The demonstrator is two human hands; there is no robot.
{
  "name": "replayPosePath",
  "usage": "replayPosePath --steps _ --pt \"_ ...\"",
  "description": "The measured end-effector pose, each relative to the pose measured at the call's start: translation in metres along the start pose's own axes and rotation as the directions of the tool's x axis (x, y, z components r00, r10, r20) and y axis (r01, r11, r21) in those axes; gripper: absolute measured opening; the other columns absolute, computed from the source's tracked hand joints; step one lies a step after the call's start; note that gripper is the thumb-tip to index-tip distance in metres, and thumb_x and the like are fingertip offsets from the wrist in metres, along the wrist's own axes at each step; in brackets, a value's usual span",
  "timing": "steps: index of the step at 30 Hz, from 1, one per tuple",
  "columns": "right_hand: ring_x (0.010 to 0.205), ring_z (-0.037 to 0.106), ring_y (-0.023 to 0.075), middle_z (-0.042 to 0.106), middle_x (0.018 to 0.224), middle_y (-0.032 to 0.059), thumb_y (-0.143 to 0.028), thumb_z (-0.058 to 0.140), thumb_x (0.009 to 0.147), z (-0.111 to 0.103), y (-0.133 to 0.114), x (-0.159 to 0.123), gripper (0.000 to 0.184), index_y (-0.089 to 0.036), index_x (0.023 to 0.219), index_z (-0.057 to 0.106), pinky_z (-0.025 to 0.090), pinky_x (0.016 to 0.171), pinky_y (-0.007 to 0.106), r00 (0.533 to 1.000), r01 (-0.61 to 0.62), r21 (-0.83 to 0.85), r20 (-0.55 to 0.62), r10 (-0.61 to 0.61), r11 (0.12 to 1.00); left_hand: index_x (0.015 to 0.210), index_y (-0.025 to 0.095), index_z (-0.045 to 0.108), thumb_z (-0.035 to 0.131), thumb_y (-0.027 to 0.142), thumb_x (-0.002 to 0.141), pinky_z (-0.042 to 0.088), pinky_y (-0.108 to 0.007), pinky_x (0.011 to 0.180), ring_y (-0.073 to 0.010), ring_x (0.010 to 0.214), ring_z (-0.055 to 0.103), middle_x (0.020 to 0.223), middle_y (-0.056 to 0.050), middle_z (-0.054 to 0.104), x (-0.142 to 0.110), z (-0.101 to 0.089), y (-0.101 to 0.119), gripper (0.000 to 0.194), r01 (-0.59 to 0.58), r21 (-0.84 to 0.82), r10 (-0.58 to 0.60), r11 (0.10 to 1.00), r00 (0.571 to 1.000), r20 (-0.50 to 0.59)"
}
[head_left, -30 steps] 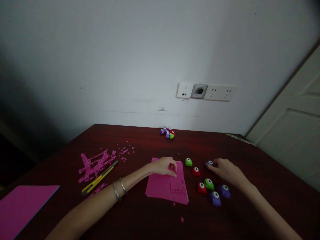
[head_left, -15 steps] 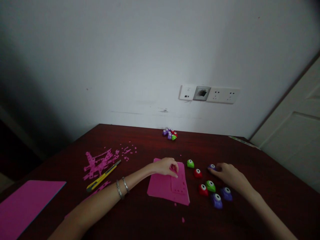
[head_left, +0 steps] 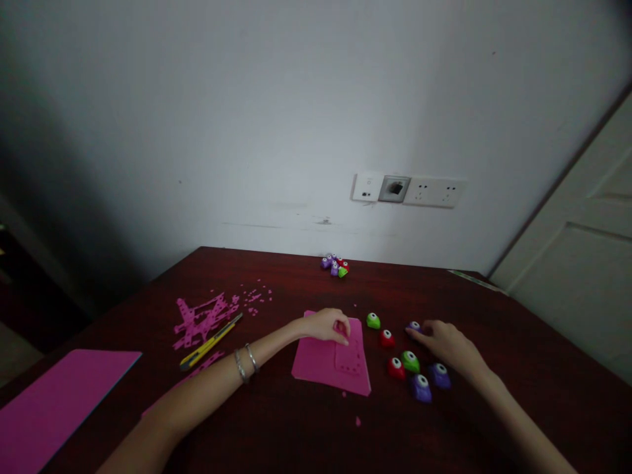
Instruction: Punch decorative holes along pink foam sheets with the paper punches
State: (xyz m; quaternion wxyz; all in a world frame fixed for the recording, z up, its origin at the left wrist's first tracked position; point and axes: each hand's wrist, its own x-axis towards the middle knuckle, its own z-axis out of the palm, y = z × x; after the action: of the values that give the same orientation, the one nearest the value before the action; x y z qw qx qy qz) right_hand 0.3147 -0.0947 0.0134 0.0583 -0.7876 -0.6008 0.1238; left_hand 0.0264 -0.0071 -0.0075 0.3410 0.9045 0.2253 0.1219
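Note:
My left hand (head_left: 326, 326) is curled in a pinch over the smaller pink sheet (head_left: 348, 361), which has a row of small punched holes along its edges. What its fingertips hold, if anything, is hidden. That sheet lies on a larger pink sheet (head_left: 316, 362). To the right, my right hand (head_left: 447, 342) has thumb and fingers closed around a small purple craft punch (head_left: 413, 326) standing on the table. Nearby are a green punch (head_left: 373, 321), a red punch (head_left: 387, 339), another red (head_left: 395, 368), another green (head_left: 410, 361) and two purple punches (head_left: 422, 388).
A yellow utility knife (head_left: 210, 343) lies left of my left forearm, beside cut pink scraps (head_left: 202, 319) and tiny bits (head_left: 253, 297). A big pink sheet (head_left: 69, 395) is at the left edge. More punches (head_left: 335, 265) cluster near the wall, below the sockets (head_left: 407, 190).
The view shifts slightly as the head moves. Both hands keep nearly the same places, the left at the pink sheets and the right at the purple craft punch.

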Motion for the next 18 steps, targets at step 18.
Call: replayPosePath --steps 18 --pt "0.076 0.065 0.0274 0.068 0.077 0.0091 -0.062 0.044 0.075 0.006 0.006 0.006 0.046 -0.021 0.075 0.065 0.042 0.056 0.029 1.0 -0.005 0.014 -0.029 0.005 1.0 0.103 0.02 0.056 0.07 0.056 0.058 0.038 -0.032 0.079 -0.023 0.097 0.043 0.098 -0.006 0.046 -0.007 -0.012 -0.003 0.059 0.192 0.133 -0.183 0.972 0.98 -0.079"
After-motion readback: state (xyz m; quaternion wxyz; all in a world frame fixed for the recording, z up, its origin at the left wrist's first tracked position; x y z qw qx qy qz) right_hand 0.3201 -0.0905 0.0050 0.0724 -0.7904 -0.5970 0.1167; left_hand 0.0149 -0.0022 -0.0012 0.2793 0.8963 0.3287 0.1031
